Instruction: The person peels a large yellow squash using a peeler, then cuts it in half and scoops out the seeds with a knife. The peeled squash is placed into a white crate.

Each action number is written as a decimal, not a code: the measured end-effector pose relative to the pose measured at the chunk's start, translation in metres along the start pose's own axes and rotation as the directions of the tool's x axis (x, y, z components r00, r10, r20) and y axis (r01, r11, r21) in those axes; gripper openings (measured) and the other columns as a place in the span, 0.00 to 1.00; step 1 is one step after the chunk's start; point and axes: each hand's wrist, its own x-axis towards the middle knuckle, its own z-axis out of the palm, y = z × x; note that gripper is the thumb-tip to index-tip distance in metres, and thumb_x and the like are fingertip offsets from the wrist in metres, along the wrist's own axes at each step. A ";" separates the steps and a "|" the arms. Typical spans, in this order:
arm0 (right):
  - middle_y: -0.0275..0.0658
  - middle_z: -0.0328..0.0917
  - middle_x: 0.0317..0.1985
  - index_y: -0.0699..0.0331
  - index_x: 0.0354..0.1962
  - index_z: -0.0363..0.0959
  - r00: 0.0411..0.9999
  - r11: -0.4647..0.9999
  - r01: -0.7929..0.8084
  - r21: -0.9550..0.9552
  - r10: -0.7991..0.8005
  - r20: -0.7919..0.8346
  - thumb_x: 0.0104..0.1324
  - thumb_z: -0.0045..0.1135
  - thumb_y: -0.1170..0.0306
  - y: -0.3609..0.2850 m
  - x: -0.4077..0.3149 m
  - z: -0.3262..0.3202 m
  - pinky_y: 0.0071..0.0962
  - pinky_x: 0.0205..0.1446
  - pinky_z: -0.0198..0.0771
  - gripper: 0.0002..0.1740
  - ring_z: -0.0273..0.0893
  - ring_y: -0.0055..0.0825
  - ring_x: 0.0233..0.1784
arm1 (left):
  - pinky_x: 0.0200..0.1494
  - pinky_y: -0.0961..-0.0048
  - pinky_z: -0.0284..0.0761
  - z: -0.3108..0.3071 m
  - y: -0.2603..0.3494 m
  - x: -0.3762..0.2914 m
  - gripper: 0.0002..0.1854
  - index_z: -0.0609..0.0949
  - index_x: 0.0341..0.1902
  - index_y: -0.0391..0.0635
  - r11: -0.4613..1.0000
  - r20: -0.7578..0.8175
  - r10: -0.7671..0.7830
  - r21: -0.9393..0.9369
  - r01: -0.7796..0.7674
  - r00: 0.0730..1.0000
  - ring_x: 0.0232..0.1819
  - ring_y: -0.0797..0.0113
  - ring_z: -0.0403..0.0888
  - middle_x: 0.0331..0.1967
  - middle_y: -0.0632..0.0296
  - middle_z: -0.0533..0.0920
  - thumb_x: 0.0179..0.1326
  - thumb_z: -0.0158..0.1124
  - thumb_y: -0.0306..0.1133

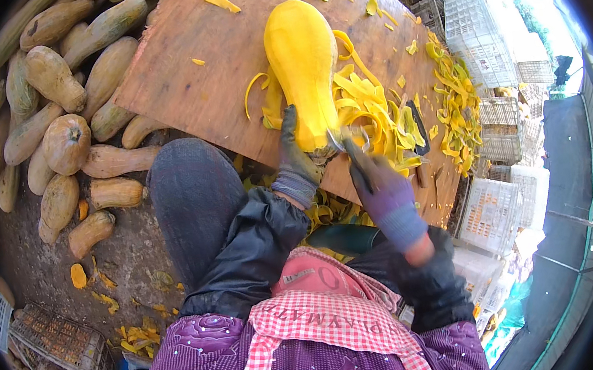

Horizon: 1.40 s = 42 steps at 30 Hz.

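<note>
A peeled yellow butternut-type squash point(300, 51) lies on the wooden board, its wide end away from me and its narrow stem end towards me. My left hand point(296, 155), in a dark-palmed glove, grips that stem end from the left and below. My right hand point(379, 179), gloved and blurred, holds a metal peeler point(336, 141) against the right side of the neck near the stem. Part of the peeler is hidden by my fingers. Curled yellow peel point(369, 106) is heaped just right of the squash.
The tilted wooden board point(184, 72) bears scattered peel strips and a dark-handled tool point(418, 128). Unpeeled squashes point(103, 70) are piled on the floor at left. White plastic crates point(492, 214) are stacked at right. A worn crate point(63, 346) stands at lower left.
</note>
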 end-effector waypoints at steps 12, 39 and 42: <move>0.47 0.78 0.40 0.40 0.66 0.71 0.992 0.989 -0.123 -0.080 0.125 0.013 0.73 0.54 0.61 -0.037 0.020 -0.019 0.46 0.42 0.76 0.24 0.81 0.50 0.41 | 0.63 0.59 0.77 0.004 -0.011 0.001 0.33 0.72 0.70 0.48 0.992 -0.035 0.006 0.127 -0.001 0.999 0.59 0.56 0.79 0.61 0.57 0.79 0.67 0.64 0.52; 0.54 0.81 0.49 0.49 0.67 0.65 0.984 0.979 0.069 0.189 -0.035 -0.175 0.75 0.44 0.56 0.043 0.203 0.002 0.52 0.53 0.75 0.25 0.78 0.57 0.52 | 0.59 0.45 0.79 -0.010 0.008 -0.012 0.37 0.72 0.69 0.54 0.994 -0.021 -0.099 -0.049 0.098 0.995 0.60 0.49 0.79 0.61 0.58 0.79 0.63 0.64 0.62; 0.56 0.80 0.51 0.52 0.62 0.72 0.959 0.968 0.244 0.065 -0.230 -0.168 0.75 0.43 0.55 0.008 0.318 -0.015 0.51 0.57 0.74 0.23 0.79 0.56 0.54 | 0.60 0.44 0.78 -0.011 0.005 -0.013 0.38 0.71 0.71 0.55 0.997 -0.114 -0.073 -0.019 0.071 0.991 0.62 0.50 0.77 0.64 0.57 0.77 0.63 0.63 0.62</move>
